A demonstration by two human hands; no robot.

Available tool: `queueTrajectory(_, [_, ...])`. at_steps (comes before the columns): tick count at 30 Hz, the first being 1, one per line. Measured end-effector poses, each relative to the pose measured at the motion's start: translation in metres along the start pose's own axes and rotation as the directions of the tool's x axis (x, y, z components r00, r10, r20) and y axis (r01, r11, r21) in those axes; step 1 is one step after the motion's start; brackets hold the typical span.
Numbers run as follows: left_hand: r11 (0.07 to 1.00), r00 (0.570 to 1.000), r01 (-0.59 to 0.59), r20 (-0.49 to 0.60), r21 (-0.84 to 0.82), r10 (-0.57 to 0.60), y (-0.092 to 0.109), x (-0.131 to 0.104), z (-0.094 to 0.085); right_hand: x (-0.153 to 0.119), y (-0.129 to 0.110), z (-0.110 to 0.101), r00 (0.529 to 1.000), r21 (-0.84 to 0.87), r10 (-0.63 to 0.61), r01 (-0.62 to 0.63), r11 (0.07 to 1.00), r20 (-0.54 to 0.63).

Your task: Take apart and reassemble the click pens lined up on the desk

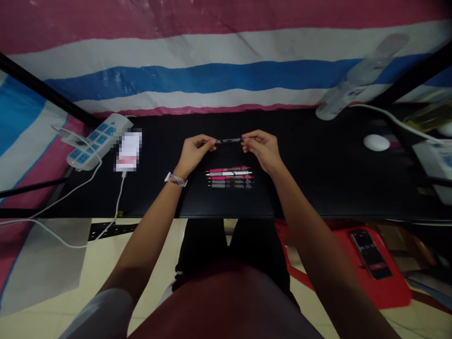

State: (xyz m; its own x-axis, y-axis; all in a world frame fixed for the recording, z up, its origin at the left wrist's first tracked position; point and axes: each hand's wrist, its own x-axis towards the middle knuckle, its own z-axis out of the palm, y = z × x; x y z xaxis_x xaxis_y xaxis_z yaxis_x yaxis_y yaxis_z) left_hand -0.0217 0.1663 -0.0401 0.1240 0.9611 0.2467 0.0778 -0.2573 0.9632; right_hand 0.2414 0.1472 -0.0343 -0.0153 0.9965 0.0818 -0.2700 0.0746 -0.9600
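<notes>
Left fingers [210, 144], right fingers [252, 142] pinched closed on opposite ends of dark pen [231, 140]; pen row [229, 178] lies nearer body.

1. Pen [231, 140], one, dark: held end to end between my left hand [197, 151] and my right hand [263, 149].
2. Pens [229, 173], five: side by side on my black desk [310, 165], nearer me.
3. Power strip [100, 141], white: at the desk's left.
4. Phone [370, 254], dark: on the red stool [393, 292], right.
</notes>
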Motion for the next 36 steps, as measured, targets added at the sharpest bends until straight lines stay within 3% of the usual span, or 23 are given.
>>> queueTrajectory(5, [0.995,0.996,-0.088,-0.005,0.051,0.088,-0.005,0.003,-0.003,0.005,0.002,-0.003,1.0,-0.044,0.02,-0.019,0.999,0.009])
queueTrajectory(9, [0.984,0.989,-0.145,-0.009,0.1,0.147,-0.006,0.007,-0.006,0.006,0.0,-0.003,0.999,0.016,0.038,-0.038,0.999,0.024])
queueTrajectory(16, [0.982,0.984,-0.178,-0.016,0.062,0.179,-0.004,0.013,0.0,0.001,-0.016,0.004,0.952,0.184,0.243,-0.277,0.943,0.186])
queueTrajectory(24, [0.992,0.992,-0.127,-0.01,-0.004,0.127,0.003,0.013,0.009,0.0,-0.02,0.003,0.973,0.146,0.141,-0.169,0.975,0.18])
queueTrajectory(36, [0.987,0.987,-0.161,-0.015,0.005,0.161,0.005,0.014,0.011,0.008,-0.008,-0.001,0.992,0.145,0.023,-0.041,0.989,0.123])
